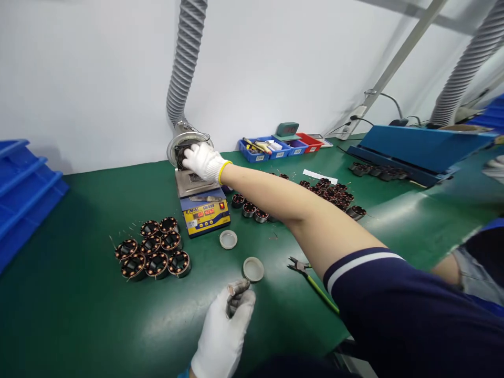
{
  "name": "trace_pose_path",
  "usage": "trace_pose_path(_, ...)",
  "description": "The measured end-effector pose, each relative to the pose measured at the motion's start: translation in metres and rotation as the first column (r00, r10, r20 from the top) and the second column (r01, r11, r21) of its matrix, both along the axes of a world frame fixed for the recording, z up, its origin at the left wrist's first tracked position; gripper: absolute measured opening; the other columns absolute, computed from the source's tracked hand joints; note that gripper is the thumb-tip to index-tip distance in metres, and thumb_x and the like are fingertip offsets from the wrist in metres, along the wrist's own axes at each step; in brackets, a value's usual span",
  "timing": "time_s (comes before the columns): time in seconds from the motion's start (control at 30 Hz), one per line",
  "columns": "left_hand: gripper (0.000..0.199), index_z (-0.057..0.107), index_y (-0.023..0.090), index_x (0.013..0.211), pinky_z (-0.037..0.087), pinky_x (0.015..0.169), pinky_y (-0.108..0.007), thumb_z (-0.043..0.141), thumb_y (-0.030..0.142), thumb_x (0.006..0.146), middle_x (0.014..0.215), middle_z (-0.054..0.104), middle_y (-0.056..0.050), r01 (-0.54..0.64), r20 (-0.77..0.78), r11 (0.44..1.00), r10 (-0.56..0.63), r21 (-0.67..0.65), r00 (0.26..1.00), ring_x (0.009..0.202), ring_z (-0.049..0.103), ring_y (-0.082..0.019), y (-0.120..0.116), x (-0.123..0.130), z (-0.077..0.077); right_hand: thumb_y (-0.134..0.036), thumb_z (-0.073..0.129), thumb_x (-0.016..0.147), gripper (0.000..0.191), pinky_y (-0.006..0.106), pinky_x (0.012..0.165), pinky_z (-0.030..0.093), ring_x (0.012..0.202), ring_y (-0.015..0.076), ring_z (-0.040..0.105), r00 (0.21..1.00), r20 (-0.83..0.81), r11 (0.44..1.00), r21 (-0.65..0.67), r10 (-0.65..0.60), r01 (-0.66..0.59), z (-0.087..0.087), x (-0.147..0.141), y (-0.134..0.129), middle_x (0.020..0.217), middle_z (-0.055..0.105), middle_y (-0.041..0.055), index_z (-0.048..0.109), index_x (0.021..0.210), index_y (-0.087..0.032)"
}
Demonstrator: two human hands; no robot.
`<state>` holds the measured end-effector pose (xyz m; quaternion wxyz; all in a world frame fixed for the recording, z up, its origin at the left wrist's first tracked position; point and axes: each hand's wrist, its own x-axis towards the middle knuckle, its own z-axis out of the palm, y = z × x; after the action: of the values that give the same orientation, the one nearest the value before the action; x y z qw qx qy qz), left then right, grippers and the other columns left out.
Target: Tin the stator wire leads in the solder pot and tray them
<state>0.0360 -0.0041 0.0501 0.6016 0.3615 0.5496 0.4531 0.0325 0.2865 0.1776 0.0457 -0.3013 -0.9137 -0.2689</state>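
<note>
My green desk (71, 304) carries a digital solder pot (205, 216) and, near it, a group of eight wound stators (156, 264). At the pot's far end my gloved right hand (202, 160) is curled around a dark part (181, 151), mostly hidden, while my left hand (225, 328) is half curled and empty, just beside a shallow round dish (253, 269).

The right hand (202, 160) partly hides the metal hood (170, 152), and the left edge crops the blue bins (27, 197).

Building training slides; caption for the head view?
Gloved right hand at the duct mouth, left hand near a shallow dish.
</note>
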Motion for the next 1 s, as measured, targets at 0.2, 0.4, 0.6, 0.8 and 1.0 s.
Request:
trace_pose_path(0.2, 0.047, 0.069, 0.013, 0.110, 0.050, 0.087, -0.033, 0.067, 0.050, 0.081, 0.098, 0.072, -0.011, 0.059, -0.037, 0.997, -0.061, -0.049, 0.997, 0.091, 0.066, -0.023, -0.002, -0.002, -0.002, -0.007, 0.044, 0.087, 0.034, 0.044, 0.089, 0.045, 0.110, 0.0288, 0.053, 0.996, -0.072, 0.994, -0.101, -0.056, 0.048, -0.002, 0.007, 0.009, 0.119, 0.060, 0.0143, 0.065, 0.112, -0.016)
trace_pose_path(0.4, 0.044, 0.071, 0.015, 0.107, 0.049, 0.088, -0.032, 0.069, 0.048, 0.079, 0.099, 0.073, -0.010, -0.010, -0.051, 0.997, 0.006, -0.079, 0.999, 0.091, 0.067, -0.023, -0.005, 0.001, 0.003, -0.039, 0.061, 0.081, 0.045, 0.038, 0.082, 0.053, 0.100, 0.0273, 0.063, 0.898, -0.306, 0.918, -0.338, -0.316, 0.208, 0.006, 0.021, 0.025, 0.111, 0.064, 0.0139, 0.059, 0.119, -0.014)
trace_pose_path(0.6, 0.048, 0.069, 0.011, 0.108, 0.052, 0.083, -0.034, 0.067, 0.051, 0.081, 0.097, 0.072, -0.013, 0.080, -0.035, 0.997, -0.081, -0.023, 0.996, 0.089, 0.067, -0.024, 0.002, -0.005, -0.006, -0.039, 0.067, 0.074, 0.045, 0.040, 0.089, 0.053, 0.105, 0.0294, 0.064, 0.822, -0.407, 0.855, -0.490, -0.398, 0.172, -0.011, 0.008, 0.022, 0.112, 0.066, 0.0171, 0.062, 0.109, -0.011)
trace_pose_path(0.8, 0.053, 0.070, 0.012, 0.105, 0.052, 0.085, -0.032, 0.069, 0.056, 0.077, 0.099, 0.072, -0.014, 0.048, -0.035, 0.999, -0.048, -0.019, 0.998, 0.093, 0.067, -0.024, 0.003, -0.003, -0.004, -0.044, 0.067, 0.075, 0.041, 0.040, 0.085, 0.053, 0.096, 0.0260, 0.065, 0.656, -0.632, 0.845, -0.534, -0.412, 0.017, 0.008, 0.036, 0.006, 0.097, 0.068, 0.0120, 0.067, 0.101, -0.013)
trace_pose_path(1.0, 0.052, 0.070, 0.015, 0.105, 0.057, 0.081, -0.033, 0.068, 0.059, 0.077, 0.097, 0.074, -0.011, -0.061, -0.189, 0.998, 0.058, -0.011, 0.980, 0.090, 0.070, -0.025, -0.003, -0.002, 0.004, -0.050, 0.071, 0.072, 0.039, 0.028, 0.066, 0.052, 0.066, 0.0127, 0.058, 0.280, -0.740, 0.609, -0.666, -0.611, -0.430, -0.006, 0.145, -0.056, 0.071, 0.063, 0.0015, 0.065, 0.085, -0.014)
